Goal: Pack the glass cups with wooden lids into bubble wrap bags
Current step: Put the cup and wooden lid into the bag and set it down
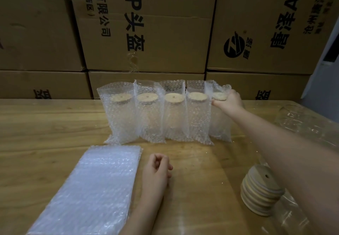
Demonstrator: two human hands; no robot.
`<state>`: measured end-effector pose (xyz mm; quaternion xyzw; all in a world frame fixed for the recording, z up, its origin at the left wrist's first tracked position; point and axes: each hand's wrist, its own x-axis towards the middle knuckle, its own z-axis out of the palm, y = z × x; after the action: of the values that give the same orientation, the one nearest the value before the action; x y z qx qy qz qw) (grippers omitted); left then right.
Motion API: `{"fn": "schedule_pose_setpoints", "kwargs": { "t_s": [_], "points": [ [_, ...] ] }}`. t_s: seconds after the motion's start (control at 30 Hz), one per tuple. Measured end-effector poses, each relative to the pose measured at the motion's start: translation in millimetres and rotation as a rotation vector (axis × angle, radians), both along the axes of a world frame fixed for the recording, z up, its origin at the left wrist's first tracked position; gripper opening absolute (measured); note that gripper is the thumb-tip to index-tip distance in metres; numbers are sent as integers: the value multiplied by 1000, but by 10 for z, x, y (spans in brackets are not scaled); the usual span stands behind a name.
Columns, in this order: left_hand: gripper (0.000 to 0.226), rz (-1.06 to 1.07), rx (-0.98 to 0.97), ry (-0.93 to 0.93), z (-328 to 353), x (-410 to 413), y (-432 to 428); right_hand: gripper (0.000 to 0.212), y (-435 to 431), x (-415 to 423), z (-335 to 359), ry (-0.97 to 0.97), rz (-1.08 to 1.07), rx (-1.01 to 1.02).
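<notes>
**Five bagged, right hand on the end one**

My right hand point(229, 100) is reached out to the far end of the row, fingers curled over the top of the fifth bagged cup point(220, 123), right at its lid. The other four bagged cups point(152, 117) stand touching in a line to its left.

My guess on handling: glass is fragile and a bit heavy, and the bubble wrap is soft and slippery, so I'd hold low around the body. Pinch the loose bag top and the cup could slide.

My left hand point(157, 168) rests on the table point(45, 124), loosely curled, holding nothing, just beside the flat bubble wrap bags point(95, 189). The spare wooden lids point(260, 194) and bare glass cups point(300, 123) sit under and beyond my right arm.
</notes>
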<state>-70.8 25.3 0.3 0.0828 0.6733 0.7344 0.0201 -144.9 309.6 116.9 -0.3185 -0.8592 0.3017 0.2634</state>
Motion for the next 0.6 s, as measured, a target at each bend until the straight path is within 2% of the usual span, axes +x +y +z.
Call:
{"fn": "schedule_pose_setpoints", "kwargs": {
  "t_s": [0.17,0.4,0.6],
  "points": [
    [11,-4,-19,0,6,-4,-5,76,-1,-12,-25,-12,0,24],
    [11,-18,-17,-13,36,25,-8,87,-10,233,27,28,150,-117],
    [14,-22,-60,-15,50,47,-34,62,-414,827,-12,265,140,-55]
  ]
}}
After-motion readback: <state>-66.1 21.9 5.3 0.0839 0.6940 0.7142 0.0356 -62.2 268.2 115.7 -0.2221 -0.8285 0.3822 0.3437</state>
